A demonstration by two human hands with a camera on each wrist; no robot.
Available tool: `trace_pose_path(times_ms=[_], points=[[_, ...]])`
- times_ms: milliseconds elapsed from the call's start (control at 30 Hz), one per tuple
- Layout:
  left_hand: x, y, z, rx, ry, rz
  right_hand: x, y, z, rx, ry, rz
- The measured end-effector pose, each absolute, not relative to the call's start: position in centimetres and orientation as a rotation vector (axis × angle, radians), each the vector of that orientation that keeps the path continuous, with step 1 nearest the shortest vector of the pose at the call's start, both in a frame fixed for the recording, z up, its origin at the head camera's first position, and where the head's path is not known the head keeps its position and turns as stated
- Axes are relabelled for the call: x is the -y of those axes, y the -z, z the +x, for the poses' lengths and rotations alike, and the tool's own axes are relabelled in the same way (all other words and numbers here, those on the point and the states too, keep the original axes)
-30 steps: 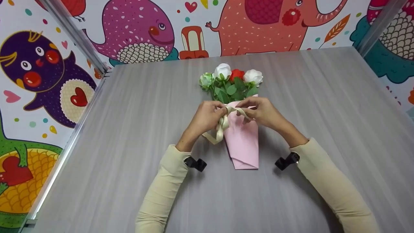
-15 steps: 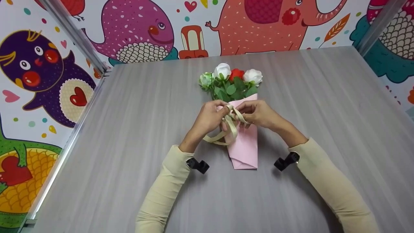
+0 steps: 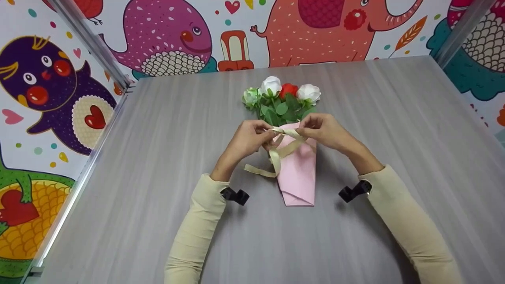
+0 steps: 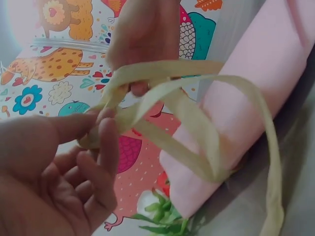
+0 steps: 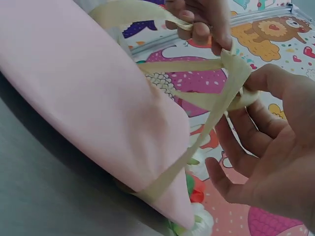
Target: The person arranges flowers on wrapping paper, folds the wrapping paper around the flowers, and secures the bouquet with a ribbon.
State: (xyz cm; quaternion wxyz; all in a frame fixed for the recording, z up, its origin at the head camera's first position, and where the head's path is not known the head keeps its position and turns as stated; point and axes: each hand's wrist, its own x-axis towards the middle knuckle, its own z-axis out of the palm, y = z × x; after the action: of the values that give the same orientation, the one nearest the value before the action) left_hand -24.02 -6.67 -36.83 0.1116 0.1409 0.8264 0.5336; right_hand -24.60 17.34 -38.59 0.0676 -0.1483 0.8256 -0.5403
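A bouquet lies on the table in pink wrapping paper (image 3: pixel 298 177). White roses (image 3: pixel 309 94), a red rose (image 3: pixel 289 90) and a pale green flower (image 3: pixel 251 97) fan out above green leaves. Over the paper's upper part, my left hand (image 3: pixel 247 139) pinches a cream ribbon (image 3: pixel 275 162) between thumb and forefinger. My right hand (image 3: pixel 326 131) pinches another part of it to the right. In the left wrist view the ribbon (image 4: pixel 194 130) loops around the pink paper and up to the fingers. Its loose tail hangs down at the bouquet's left side.
Under the bouquet is a grey wood-grain table (image 3: pixel 177 130). Walls with cartoon animals stand behind and beside it, with a metal frame post (image 3: pixel 92 43) at the left corner. A black wrist camera (image 3: pixel 235 196) sticks out from each sleeve.
Both hands have drawn apart, the left to the left and the right up and to the right. The ribbon loop between them has pulled straighter, and its tail has shifted.
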Motion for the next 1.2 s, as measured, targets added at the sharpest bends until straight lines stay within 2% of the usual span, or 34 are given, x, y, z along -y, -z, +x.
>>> trace_pose_path(times_ms=[200, 467, 933, 1200], points=[[8.1, 36.7, -24.6, -2.459, -1.476, 0.492, -18.5, 37.5, -24.5, -2.607, 1.58, -0.433], [8.3, 37.1, -25.0, -2.466, -1.552, 0.471, -20.5, 36.3, -24.4, -2.541, 1.49, -0.458], [10.2, 37.2, -26.0, -2.477, -1.427, 0.176, -25.2, 35.9, -25.2, -2.504, 1.258, -0.322], [12.4, 37.8, -26.8, -2.517, -1.225, 0.104, -26.7, 36.7, -25.9, -2.468, 1.143, -0.2]])
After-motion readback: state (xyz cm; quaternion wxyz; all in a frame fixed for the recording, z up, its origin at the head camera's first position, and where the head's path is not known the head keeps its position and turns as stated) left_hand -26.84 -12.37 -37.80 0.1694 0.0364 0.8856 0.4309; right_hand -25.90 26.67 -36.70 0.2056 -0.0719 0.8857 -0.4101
